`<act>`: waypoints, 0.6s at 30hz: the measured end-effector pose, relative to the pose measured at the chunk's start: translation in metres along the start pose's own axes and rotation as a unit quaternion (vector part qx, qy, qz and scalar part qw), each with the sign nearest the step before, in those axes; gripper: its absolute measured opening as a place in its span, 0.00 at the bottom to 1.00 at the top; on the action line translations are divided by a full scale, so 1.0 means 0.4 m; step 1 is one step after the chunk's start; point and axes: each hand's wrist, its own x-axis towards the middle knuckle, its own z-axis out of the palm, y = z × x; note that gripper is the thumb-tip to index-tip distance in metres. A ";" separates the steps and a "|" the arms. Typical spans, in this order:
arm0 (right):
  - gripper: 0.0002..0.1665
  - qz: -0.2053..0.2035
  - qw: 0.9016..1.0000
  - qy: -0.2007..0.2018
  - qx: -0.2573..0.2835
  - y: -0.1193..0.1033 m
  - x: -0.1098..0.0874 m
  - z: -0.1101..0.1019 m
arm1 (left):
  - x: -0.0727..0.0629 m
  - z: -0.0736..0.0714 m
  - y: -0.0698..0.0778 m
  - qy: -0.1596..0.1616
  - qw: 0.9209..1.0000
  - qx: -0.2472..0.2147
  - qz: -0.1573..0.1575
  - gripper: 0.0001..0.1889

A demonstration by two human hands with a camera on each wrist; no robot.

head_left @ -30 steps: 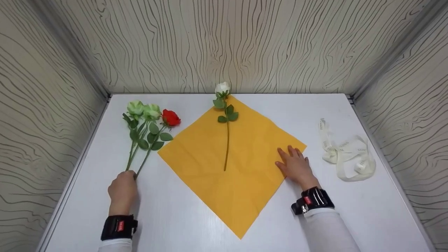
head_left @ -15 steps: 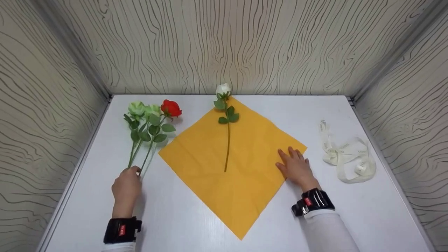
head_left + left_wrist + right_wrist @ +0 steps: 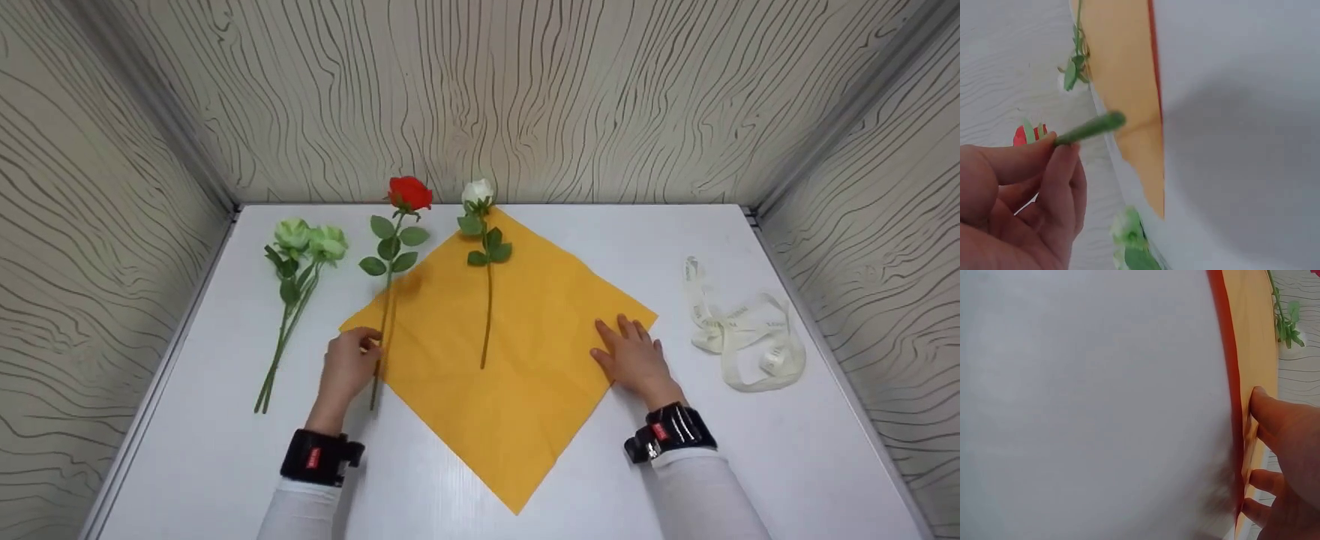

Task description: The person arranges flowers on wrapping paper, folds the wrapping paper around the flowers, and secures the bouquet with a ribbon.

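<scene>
My left hand (image 3: 351, 367) pinches the stem of a red rose (image 3: 410, 193) between thumb and fingertips. In the left wrist view the cut end of the rose's stem (image 3: 1095, 126) sticks out past the thumb. The rose is raised over the left corner of an orange wrapping sheet (image 3: 525, 420), casting a shadow on it. A white rose (image 3: 478, 192) lies on the sheet, its bloom at the far corner. With fingers spread, my right hand (image 3: 637, 361) rests on the sheet near its right corner; the right wrist view shows the fingertips (image 3: 1258, 396) on the sheet.
Two light green flowers (image 3: 309, 238) lie on the white table (image 3: 187, 450) at the left, stems toward me. A loose cream ribbon (image 3: 750, 337) with printing lies at the right. Patterned walls (image 3: 480, 97) enclose the back and sides.
The left hand has lifted the red rose away from the green flowers and carried it right, over the sheet's left corner. The right hand has stayed in place.
</scene>
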 end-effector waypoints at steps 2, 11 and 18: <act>0.34 0.002 1.000 -0.003 0.002 0.001 0.000 0.000 | 0.017 0.040 0.035 -0.006 0.999 -0.043 0.009 0.11; 0.34 0.008 1.000 -0.005 0.006 0.004 0.000 0.000 | 0.071 0.218 0.181 -0.074 0.982 -0.171 0.009 0.12; 0.34 0.000 1.000 0.005 0.000 0.006 -0.001 0.003 | 0.104 0.308 0.257 -0.087 0.991 -0.100 0.029 0.09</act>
